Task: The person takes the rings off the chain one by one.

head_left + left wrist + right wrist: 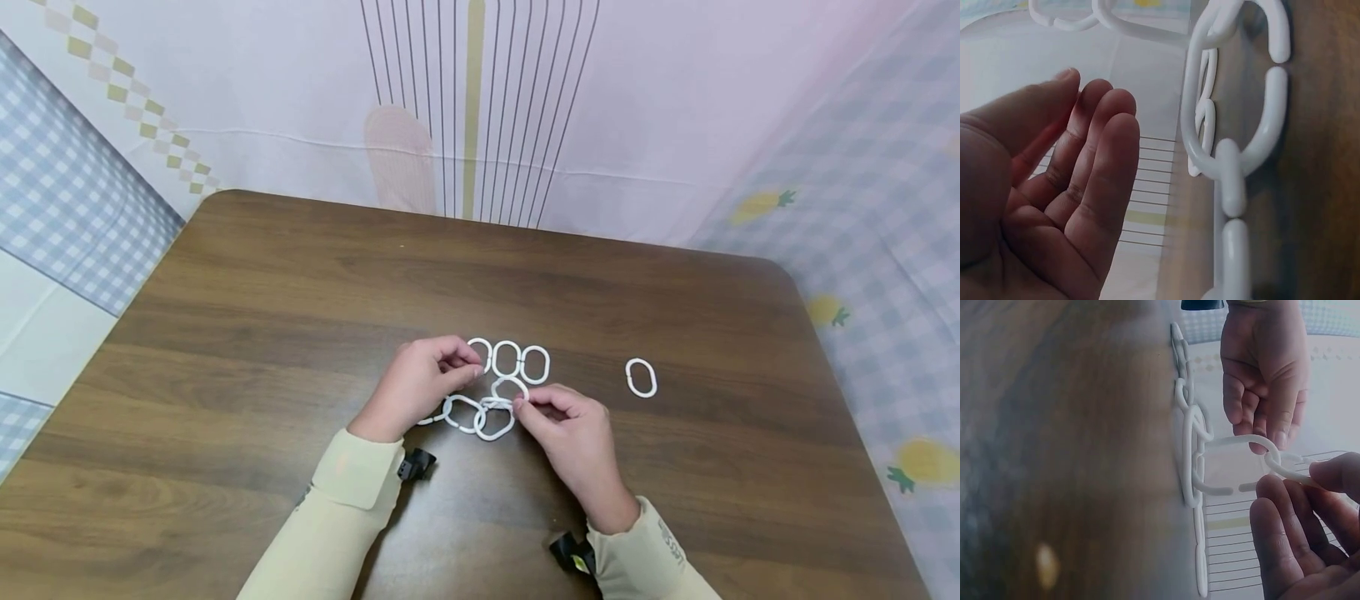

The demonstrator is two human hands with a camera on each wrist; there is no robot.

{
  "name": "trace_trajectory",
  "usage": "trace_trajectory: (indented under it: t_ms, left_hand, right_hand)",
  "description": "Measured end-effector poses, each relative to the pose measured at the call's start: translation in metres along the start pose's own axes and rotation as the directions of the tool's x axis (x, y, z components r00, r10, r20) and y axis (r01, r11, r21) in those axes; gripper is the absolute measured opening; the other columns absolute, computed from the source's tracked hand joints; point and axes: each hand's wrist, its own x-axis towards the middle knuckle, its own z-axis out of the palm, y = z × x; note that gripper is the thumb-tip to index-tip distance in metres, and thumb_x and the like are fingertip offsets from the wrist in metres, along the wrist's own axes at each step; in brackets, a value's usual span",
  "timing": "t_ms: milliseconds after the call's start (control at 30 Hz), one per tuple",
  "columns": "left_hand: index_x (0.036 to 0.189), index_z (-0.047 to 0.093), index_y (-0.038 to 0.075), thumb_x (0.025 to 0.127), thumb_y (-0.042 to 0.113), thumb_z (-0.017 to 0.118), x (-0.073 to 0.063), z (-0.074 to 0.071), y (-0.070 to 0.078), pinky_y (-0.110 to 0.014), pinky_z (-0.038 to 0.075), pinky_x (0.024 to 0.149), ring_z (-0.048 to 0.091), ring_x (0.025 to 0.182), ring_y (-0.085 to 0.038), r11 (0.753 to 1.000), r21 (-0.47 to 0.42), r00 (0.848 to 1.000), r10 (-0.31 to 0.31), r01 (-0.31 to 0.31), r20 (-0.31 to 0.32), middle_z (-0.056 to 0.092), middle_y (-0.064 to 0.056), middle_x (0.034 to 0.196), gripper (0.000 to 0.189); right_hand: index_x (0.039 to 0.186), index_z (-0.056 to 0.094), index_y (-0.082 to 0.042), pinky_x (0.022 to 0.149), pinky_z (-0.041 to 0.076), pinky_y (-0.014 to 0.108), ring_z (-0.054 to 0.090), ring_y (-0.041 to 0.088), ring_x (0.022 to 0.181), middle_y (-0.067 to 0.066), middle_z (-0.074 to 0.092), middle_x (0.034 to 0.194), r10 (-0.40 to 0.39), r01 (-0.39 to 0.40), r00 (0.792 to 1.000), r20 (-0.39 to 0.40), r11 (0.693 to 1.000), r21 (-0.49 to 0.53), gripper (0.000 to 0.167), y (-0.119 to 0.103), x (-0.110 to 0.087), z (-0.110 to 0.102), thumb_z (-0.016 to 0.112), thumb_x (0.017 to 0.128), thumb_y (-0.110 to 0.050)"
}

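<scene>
My right hand pinches a white oval split link between thumb and fingertips. In the right wrist view that link hooks through another raised link, which joins the white chain lying on the table. Beside the chain, my left hand hovers with fingers loosely bent and nothing between them in the left wrist view. Its fingertips come close to a row of loose white links just beyond the chain. Part of the chain is hidden under the left hand.
One more white link lies by itself on the right of the brown wooden table. Patterned cloth hangs behind the table's far edge and down both sides. A dark camera is strapped at the left wrist.
</scene>
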Motion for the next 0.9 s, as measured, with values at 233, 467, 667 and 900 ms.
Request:
trace_trajectory:
  t_ms: [233,467,667,900]
  left_hand:
    - [0.09,0.077,0.017,0.086,0.018,0.081,0.0,0.0017,-0.0016,-0.029,0.055,0.075,0.066,0.077,-0.006,0.999,-0.032,0.998,0.02,-0.018,0.063,0.072,0.01,0.082,0.006]
    - [0.091,0.076,0.018,0.085,0.017,0.082,-0.0005,0.0012,-0.0025,-0.026,0.055,0.073,0.067,0.078,-0.006,0.998,-0.063,0.981,-0.004,0.017,0.192,0.072,0.01,0.084,0.008]
    - [0.093,0.076,0.015,0.085,0.016,0.082,-0.0012,0.0021,-0.0019,-0.025,0.055,0.074,0.067,0.079,-0.006,0.998,-0.065,0.967,0.005,0.012,0.255,0.072,0.008,0.085,0.009]
    - [0.093,0.078,0.014,0.088,0.015,0.079,-0.0011,0.0022,-0.0019,-0.023,0.053,0.076,0.066,0.08,-0.003,0.999,-0.015,0.963,0.043,-0.04,0.265,0.073,0.009,0.086,0.005]
  right_hand:
    - [0.082,0.078,-0.002,0.06,0.052,0.017,0.063,0.006,0.066,0.005,0.072,0.079,-0.018,0.018,1.0,-0.005,1.0,0.025,0.005,0.0005,0.0011,-0.0006,0.082,0.082,-0.005]
    - [0.083,0.078,-0.004,0.062,0.053,0.017,0.064,0.005,0.068,0.007,0.073,0.08,-0.023,0.024,1.0,-0.009,0.998,0.05,0.003,-0.0004,0.0017,-0.0001,0.081,0.082,-0.002]
    - [0.084,0.077,0.001,0.065,0.054,0.018,0.066,0.005,0.073,0.01,0.073,0.082,-0.01,0.009,1.0,0.01,0.996,0.085,0.007,0.0,0.0018,-0.0001,0.081,0.083,-0.005]
    - [0.086,0.075,0.007,0.067,0.058,0.024,0.071,0.013,0.072,0.008,0.072,0.081,0.024,-0.033,0.999,0.049,0.98,0.199,0.001,0.0,0.0015,0.0008,0.075,0.085,0.006]
